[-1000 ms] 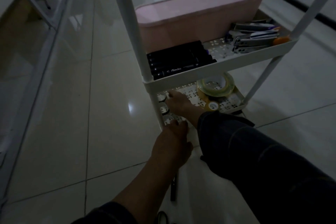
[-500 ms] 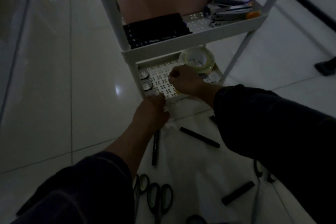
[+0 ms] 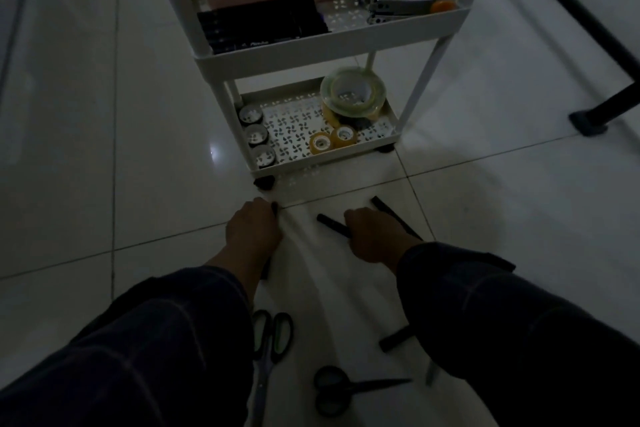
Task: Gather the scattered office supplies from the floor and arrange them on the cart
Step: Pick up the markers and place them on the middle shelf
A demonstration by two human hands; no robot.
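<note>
A white cloth (image 3: 332, 288) is lying on the tiled floor (image 3: 104, 149), carrying black markers (image 3: 330, 224) and two pairs of scissors (image 3: 273, 336). The white cart (image 3: 332, 47) is standing just beyond, holding markers, staplers (image 3: 401, 3) and tape rolls (image 3: 353, 95).

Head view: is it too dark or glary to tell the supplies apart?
Head view: dim and underexposed, with a small glare spot on the floor tile left of the cart; tape rolls and scissors stay legible, black markers show only as silhouettes, sleeves lose detail, and edges bow from wide-angle distortion.

Each hand (image 3: 254, 230) (image 3: 372, 236) grips a marker (image 3: 330, 224).
</note>
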